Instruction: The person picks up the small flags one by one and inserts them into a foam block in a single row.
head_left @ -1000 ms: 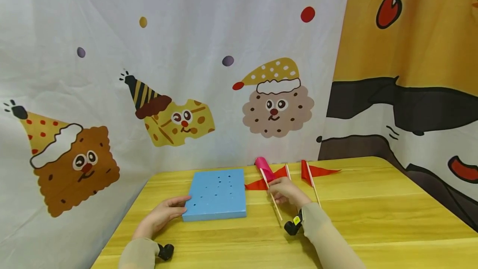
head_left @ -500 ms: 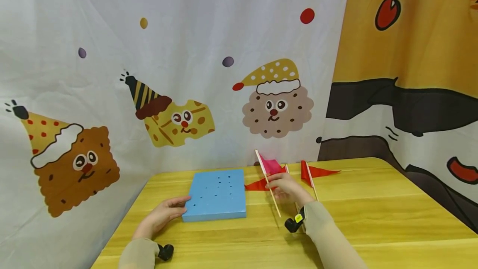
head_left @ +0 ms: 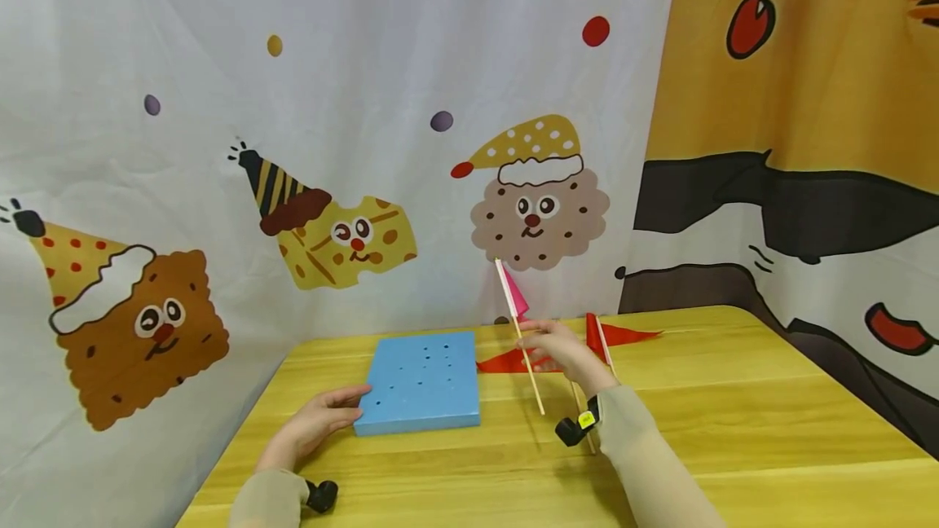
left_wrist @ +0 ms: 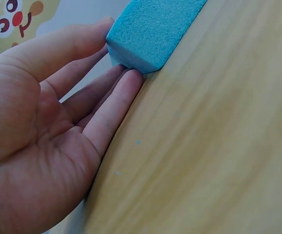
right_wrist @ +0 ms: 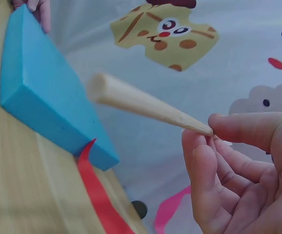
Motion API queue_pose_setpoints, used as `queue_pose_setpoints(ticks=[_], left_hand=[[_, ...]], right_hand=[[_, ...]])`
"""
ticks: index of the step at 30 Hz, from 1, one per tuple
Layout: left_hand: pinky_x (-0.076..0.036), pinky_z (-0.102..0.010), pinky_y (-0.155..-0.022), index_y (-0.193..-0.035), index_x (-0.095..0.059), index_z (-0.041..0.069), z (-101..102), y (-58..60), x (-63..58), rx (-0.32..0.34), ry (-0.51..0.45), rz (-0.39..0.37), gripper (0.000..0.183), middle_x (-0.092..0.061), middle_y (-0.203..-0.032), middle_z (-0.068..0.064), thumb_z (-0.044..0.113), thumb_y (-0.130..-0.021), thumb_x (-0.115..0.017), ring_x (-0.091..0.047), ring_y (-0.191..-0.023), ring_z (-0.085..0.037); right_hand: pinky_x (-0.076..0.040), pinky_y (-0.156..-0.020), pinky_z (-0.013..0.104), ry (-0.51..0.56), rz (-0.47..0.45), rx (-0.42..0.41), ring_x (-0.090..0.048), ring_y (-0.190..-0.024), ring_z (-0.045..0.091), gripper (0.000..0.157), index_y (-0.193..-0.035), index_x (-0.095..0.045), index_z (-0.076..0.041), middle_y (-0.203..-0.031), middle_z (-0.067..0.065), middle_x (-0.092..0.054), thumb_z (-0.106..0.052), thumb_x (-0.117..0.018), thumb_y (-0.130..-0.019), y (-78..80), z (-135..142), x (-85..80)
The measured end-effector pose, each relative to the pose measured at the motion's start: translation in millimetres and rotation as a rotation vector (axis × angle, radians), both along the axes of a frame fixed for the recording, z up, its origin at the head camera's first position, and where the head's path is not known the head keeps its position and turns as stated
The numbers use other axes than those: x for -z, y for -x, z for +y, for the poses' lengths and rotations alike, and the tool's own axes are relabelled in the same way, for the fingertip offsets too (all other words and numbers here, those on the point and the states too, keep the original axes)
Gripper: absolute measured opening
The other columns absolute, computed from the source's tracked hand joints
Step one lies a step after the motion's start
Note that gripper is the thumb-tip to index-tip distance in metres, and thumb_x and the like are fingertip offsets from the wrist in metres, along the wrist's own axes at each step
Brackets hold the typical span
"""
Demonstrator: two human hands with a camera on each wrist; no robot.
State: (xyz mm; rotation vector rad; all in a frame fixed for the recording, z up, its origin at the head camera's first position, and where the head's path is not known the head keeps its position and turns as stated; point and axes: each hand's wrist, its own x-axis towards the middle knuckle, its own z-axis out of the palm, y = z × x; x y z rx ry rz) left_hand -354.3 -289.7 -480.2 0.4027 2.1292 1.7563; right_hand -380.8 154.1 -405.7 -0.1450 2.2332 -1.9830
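A pink flag (head_left: 517,293) on a thin wooden stick leans upright above the table, its stick pinched between the thumb and fingers of my right hand (head_left: 561,351). In the right wrist view the stick's bare end (right_wrist: 131,100) points toward the camera. My left hand (head_left: 314,422) touches the left side of a blue foam block (head_left: 421,385), whose top has several small holes. The left wrist view shows those fingers lying straight against a corner of the foam (left_wrist: 153,36), low by the tabletop.
Red triangular flags on sticks lie on the wooden table (head_left: 734,398): one red flag (head_left: 502,362) lies partly behind my right hand, another red flag (head_left: 623,336) farther right. A cartoon-printed curtain (head_left: 381,88) hangs right behind the table.
My right hand has raised the pink flag off the table and turned its stick more upright. My left hand and the foam block have stayed in place; the head view shifts slightly.
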Motion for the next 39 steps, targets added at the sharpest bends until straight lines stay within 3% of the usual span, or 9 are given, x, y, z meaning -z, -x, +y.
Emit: queue_pose_setpoints(ticks=[11, 19, 26, 32, 35, 39], left_hand=[[-0.041, -0.040, -0.105, -0.148, -0.035, -0.003, -1.1, -4.5, 4.2, 0.003, 0.000, 0.003, 0.060, -0.026, -0.152, -0.028, 0.016, -0.097, -0.061, -0.025, -0.138, -0.046], [-0.041, -0.040, -0.105, -0.148, -0.035, -0.002, -0.5, -4.4, -0.4, 0.004, -0.007, -0.001, 0.059, -0.026, -0.154, -0.025, 0.016, -0.098, -0.060, -0.024, -0.139, -0.044], [-0.040, -0.041, -0.106, -0.148, -0.036, -0.001, 1.4, -4.4, 0.5, 0.005, -0.011, -0.011, 0.059, -0.026, -0.154, -0.024, 0.017, -0.098, -0.060, -0.025, -0.139, -0.043], [-0.040, -0.041, -0.106, -0.148, -0.037, -0.001, 1.2, -4.9, 3.1, 0.013, -0.013, -0.005, 0.058, -0.027, -0.154, -0.024, 0.015, -0.098, -0.060, -0.027, -0.138, -0.043], [-0.041, -0.040, -0.105, -0.148, -0.038, -0.001, 0.1, -4.6, 1.7, 0.005, -0.013, -0.005, 0.057, -0.027, -0.153, -0.024, 0.015, -0.098, -0.060, -0.027, -0.139, -0.043], [-0.042, -0.039, -0.104, -0.147, -0.039, -0.001, -0.2, -4.9, -1.7, -0.008, -0.011, -0.003, 0.057, -0.027, -0.154, -0.024, 0.016, -0.097, -0.061, -0.027, -0.138, -0.043]], right_hand=[[-0.057, -0.060, 0.035, -0.028, 0.047, 0.009, -0.062, -0.068, 0.026, 0.043, -0.131, -0.057, -0.003, -0.097, 0.012, -0.067, -0.012, -0.067, -0.091, 0.3, -7.2, -20.1], [-0.059, -0.065, 0.043, 0.007, 0.114, -0.016, -0.064, -0.074, 0.033, 0.041, -0.130, -0.056, -0.004, -0.111, 0.024, -0.064, -0.011, -0.067, -0.091, 5.3, -19.0, -30.7], [-0.059, -0.059, 0.041, 0.043, 0.169, -0.026, -0.064, -0.078, 0.042, 0.040, -0.129, -0.055, -0.002, -0.101, 0.018, -0.066, -0.006, -0.066, -0.091, 5.2, -42.4, -32.4], [-0.059, -0.061, 0.047, 0.011, 0.238, -0.035, -0.063, -0.069, 0.027, 0.037, -0.127, -0.056, -0.005, -0.095, 0.014, -0.064, -0.005, -0.066, -0.091, 10.7, -65.6, -34.1], [-0.058, -0.064, 0.051, 0.018, 0.267, -0.045, -0.063, -0.069, 0.025, 0.034, -0.125, -0.057, -0.007, -0.093, 0.013, -0.063, -0.005, -0.065, -0.092, 16.6, -79.3, -36.5], [-0.059, -0.060, 0.046, 0.032, 0.304, -0.063, -0.062, -0.068, 0.025, 0.033, -0.124, -0.057, -0.007, -0.092, 0.013, -0.062, -0.004, -0.064, -0.093, 23.1, -97.3, -40.6]])
